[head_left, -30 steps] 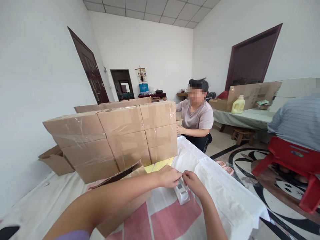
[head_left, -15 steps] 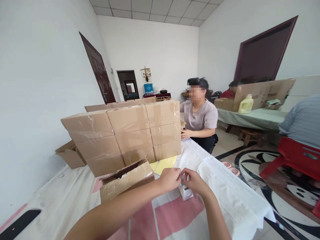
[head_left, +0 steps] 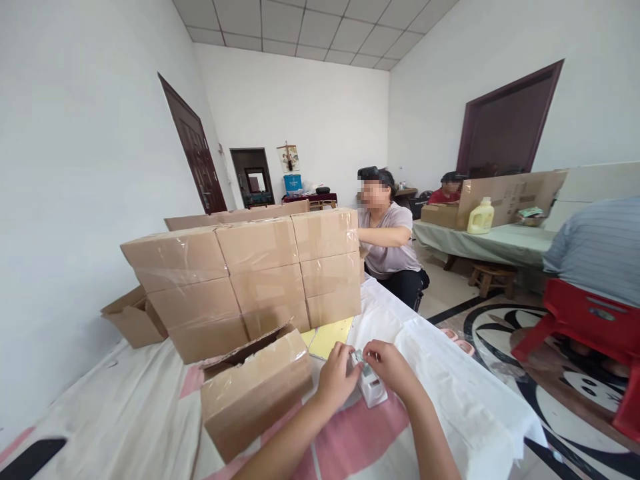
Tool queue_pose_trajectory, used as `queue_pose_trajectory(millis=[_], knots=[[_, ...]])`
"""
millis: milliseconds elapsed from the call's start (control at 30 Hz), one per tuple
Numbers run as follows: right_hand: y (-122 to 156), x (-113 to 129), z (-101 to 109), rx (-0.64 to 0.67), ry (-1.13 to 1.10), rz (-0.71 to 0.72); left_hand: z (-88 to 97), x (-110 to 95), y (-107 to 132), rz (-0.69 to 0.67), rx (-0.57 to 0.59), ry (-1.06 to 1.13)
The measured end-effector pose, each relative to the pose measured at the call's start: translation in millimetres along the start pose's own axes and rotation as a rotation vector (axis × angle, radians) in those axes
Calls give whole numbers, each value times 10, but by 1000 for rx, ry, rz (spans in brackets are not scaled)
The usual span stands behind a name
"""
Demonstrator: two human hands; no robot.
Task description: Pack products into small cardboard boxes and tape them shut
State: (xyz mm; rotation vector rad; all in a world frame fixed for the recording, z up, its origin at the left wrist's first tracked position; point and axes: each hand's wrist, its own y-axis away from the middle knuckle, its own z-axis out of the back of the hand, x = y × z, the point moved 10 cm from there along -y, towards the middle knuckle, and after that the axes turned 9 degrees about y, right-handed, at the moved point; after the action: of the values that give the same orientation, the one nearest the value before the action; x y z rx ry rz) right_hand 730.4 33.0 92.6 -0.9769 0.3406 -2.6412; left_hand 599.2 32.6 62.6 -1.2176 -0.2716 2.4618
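A small white boxy object (head_left: 374, 393) with a dark slot in its top lies on the pink-and-white cloth, its kind unclear. My left hand (head_left: 339, 375) is closed round its far left end, thumb along the side. The fingertips of my right hand (head_left: 390, 365) are pinched together over the same far end. Whatever is between them is too small to make out. To the left stands an open cardboard box (head_left: 260, 383).
Taped cardboard boxes (head_left: 265, 267) are stacked beyond the open box. Another open carton (head_left: 135, 320) sits far left, and a black phone-like slab (head_left: 35, 459) lies near the left edge. A co-worker (head_left: 387, 240) crouches behind the stack. A red chair (head_left: 590, 320) is at right.
My left hand has shifted slightly left and down, and its fingers have parted from my right hand's. More of the white object shows. The co-worker's arm has risen. My view has tilted up.
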Motion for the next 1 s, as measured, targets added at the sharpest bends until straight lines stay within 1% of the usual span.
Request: queue_pose_trajectory(millis=[133,267,433,533,667,800,900,1000], knots=[[21,35,11,25,73,-19,-90,129,41,35,-65,179],[17,94,47,37,168,-36,-115,169,79,35,-90,217],[45,264,163,54,329,-1,-85,104,130,-73,-82,151],[170,343,164,85,461,49,-53,58,145,-111,-89,134],[396,391,108,107,657,128,-32,-75,166,-184,-85,107],[548,421,83,110,802,175,-49,-155,184,-222,-53,109],[598,454,66,93,851,176,-101,-118,177,-191,-1,107],[631,461,38,44,873,135,-142,-63,166,-155,41,114]])
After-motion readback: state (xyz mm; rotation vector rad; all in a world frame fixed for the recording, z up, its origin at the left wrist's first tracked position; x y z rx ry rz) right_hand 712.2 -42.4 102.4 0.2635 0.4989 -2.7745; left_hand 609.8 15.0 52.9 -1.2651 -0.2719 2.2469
